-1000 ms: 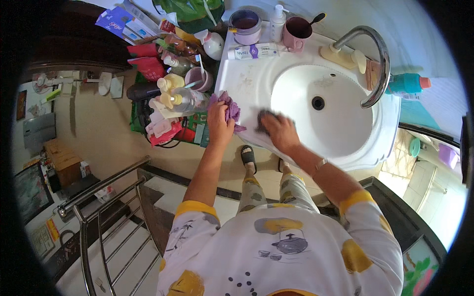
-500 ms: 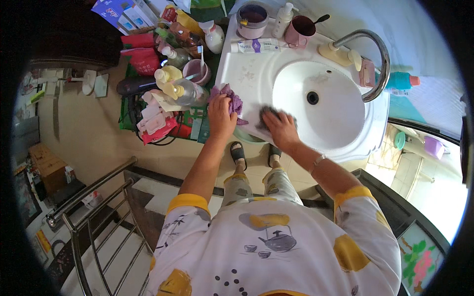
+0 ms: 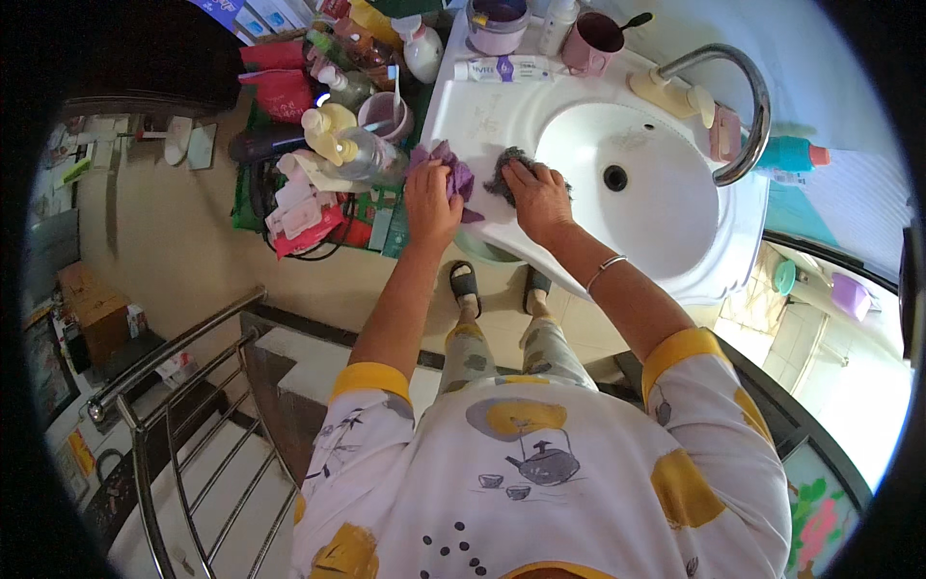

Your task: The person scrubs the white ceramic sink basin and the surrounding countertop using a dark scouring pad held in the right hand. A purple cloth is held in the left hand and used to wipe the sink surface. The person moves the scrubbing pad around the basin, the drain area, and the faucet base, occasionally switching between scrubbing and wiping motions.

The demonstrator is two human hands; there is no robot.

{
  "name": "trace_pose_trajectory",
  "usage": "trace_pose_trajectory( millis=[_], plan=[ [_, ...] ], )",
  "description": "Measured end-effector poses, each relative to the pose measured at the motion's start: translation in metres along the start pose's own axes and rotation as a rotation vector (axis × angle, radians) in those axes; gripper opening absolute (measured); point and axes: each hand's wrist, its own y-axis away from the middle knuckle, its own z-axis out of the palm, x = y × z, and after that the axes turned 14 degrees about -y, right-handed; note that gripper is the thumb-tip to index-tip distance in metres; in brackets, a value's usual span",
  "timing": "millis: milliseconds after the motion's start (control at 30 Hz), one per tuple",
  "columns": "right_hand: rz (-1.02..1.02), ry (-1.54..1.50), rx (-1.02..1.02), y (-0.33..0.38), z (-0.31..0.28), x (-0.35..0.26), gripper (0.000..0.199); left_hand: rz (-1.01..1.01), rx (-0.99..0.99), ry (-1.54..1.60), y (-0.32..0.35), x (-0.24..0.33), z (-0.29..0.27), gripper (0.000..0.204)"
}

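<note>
Evidently both hands are occupied: the left hand (image 3: 433, 200) has its fingers curled over a bunched purple cloth (image 3: 461, 177) at the left edge of the white washbasin (image 3: 463, 125), and the right hand (image 3: 538, 200) lies palm down with its fingers closed over a dark grey scouring pad (image 3: 501, 180) on the flat surround, just left of the bowl. A silver-coloured bracelet (image 3: 606, 273) circles the right wrist. Beyond the hands, a white toothpaste tube (image 3: 502, 68) lies lengthwise, with purple and dark lettering printed along it. Behind it stand a pink jar (image 3: 497, 37), a white bottle (image 3: 558, 27) and a pink mug (image 3: 590, 53) with a dark handle sticking out. To the right, the curved chrome faucet (image 3: 762, 106) arches near a pink box (image 3: 724, 135) and a teal bottle (image 3: 791, 154) with an orange cap. Left of the cloth, a clear pump bottle (image 3: 374, 159) with a yellow top leans beside a pink cup (image 3: 386, 116) that holds a toothbrush (image 3: 395, 82). Farther off are red packets (image 3: 275, 92) with pale print too small to read, and a blue box (image 3: 217, 10) with white lettering, cut off by the upper edge of the view.
</note>
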Motion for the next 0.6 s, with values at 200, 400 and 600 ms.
trace_pose_trajectory(
  millis=[200,400,600],
  plan=[
    [-0.047,-0.032,-0.2,0.096,0.01,-0.006,0.056,-0.033,-0.036,0.013,-0.001,-0.003,-0.004,0.043],
    [0.128,0.135,0.039,-0.075,0.007,0.046,0.044,-0.032,-0.032,0.01,-0.006,0.0,-0.003,0.044],
    [0.322,-0.044,-0.124,-0.051,0.0,-0.004,0.04,-0.039,-0.06,-0.022,0.001,0.002,-0.003,0.047]
  ],
)
